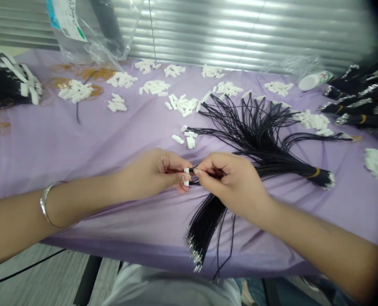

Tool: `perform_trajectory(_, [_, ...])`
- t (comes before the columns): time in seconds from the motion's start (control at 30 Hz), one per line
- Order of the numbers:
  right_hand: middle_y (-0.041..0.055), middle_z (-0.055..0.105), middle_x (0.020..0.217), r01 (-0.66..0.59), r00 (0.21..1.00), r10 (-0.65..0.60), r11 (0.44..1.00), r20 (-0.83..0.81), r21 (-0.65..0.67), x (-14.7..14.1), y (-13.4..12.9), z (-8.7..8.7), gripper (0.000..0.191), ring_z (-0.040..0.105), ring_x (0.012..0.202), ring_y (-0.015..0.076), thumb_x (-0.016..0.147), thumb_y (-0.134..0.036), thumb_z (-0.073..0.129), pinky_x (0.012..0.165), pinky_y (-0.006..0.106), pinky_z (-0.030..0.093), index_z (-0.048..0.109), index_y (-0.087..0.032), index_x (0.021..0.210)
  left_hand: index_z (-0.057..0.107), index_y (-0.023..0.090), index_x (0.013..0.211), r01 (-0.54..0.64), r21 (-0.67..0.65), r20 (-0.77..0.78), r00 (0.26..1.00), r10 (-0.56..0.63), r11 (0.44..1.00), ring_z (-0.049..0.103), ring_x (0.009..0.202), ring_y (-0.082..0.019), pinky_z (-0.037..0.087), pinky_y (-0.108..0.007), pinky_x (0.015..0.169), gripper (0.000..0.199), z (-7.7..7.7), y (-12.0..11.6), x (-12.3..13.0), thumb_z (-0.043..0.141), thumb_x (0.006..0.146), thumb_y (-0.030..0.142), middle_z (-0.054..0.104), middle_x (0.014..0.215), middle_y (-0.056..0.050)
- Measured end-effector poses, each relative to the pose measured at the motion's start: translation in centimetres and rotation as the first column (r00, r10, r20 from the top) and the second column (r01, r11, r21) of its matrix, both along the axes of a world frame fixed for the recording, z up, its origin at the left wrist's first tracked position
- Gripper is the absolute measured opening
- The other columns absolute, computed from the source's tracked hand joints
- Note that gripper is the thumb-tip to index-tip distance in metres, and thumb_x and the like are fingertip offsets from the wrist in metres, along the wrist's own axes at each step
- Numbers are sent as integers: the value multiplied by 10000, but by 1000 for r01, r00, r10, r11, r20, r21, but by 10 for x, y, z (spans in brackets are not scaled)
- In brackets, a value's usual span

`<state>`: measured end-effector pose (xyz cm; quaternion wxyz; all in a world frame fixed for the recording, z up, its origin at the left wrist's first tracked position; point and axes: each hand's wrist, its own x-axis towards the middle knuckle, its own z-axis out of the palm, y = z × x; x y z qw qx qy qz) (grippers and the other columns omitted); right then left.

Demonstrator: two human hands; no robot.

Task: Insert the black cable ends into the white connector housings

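Note:
Between the thumb and fingers of my left hand is a small white connector housing. My right hand pinches a thin black wire at the housing's right side, where other black wires run in. Under and behind my right hand spreads a bundle of black wires, with white housings on several far ends. A bunch of loose wire ends with metal terminals hangs toward the table's near edge. Just beyond my hands lie a few loose white housings.
Several piles of white housings are spread along the back of the purple-covered table. More tied wire bundles lie at the right, beside a white round container. A plastic bag stands at the back left against the blinds.

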<state>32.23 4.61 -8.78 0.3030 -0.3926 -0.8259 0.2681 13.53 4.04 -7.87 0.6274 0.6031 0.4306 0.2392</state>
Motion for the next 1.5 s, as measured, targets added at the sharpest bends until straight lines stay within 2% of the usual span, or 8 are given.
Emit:
perform_trajectory(0.23, [78,580,851,-211,969,129,877,213,431,13,1,21,95,512,817,160,819,-182,566,747,287,416,623,-129,873,678,125,840,-70,-87,134,988,81,994,647,638,-107,554,-216,651,119,0,6,0,579,778,103,682,728,-22])
perform_trajectory(0.33, [52,580,836,-538,824,436,803,362,258,16,-1,27,102,493,795,143,853,-178,527,748,277,411,625,-155,835,634,120,944,-177,-176,176,962,208,968,654,602,-113,554,-229,620,199,-1,8,-2,596,755,69,678,707,-18])
perform_trajectory(0.43, [50,587,848,-675,677,580,735,453,67,16,-1,23,159,489,862,167,879,-234,500,807,320,393,626,-147,835,621,122,937,-217,-215,188,948,258,952,661,597,-124,549,-224,597,220,-3,9,-4,640,722,79,675,701,-15])
perform_trajectory(0.73, [2,571,846,-563,699,640,768,320,-307,13,5,22,70,497,858,119,837,-172,555,832,277,355,600,-163,783,613,136,882,-179,-226,193,955,224,958,670,647,-125,555,-231,648,152,-5,11,-7,651,736,118,676,712,-6])
perform_trajectory(1.1, [17,568,831,-539,739,589,808,327,-239,13,0,24,96,495,791,122,875,-151,468,755,269,399,540,-145,812,606,128,904,-167,-192,163,966,199,967,654,649,-86,521,-160,640,121,3,9,-6,610,785,108,671,717,5])
perform_trajectory(1.27, [44,582,913,-534,843,529,844,95,41,14,2,22,63,533,872,98,854,-146,509,784,210,445,537,-143,911,604,152,912,-153,-180,276,940,199,972,633,711,-84,512,-192,700,102,1,8,-9,602,810,162,664,834,-3])
perform_trajectory(1.4, [142,499,1159,-254,966,251,889,59,380,19,6,25,475,448,1118,181,782,-327,634,960,334,394,492,-109,1179,620,158,925,-179,-164,351,909,227,970,600,702,-72,482,-189,712,113,6,7,-11,602,817,185,648,857,-9])
perform_trajectory(1.5, [194,410,1306,-265,964,238,901,119,345,24,16,27,762,349,1243,247,749,-540,592,1044,425,294,411,-62,1314,642,166,915,-181,-140,386,895,223,973,594,680,-78,469,-190,696,117,9,6,-11,619,803,187,655,844,-17])
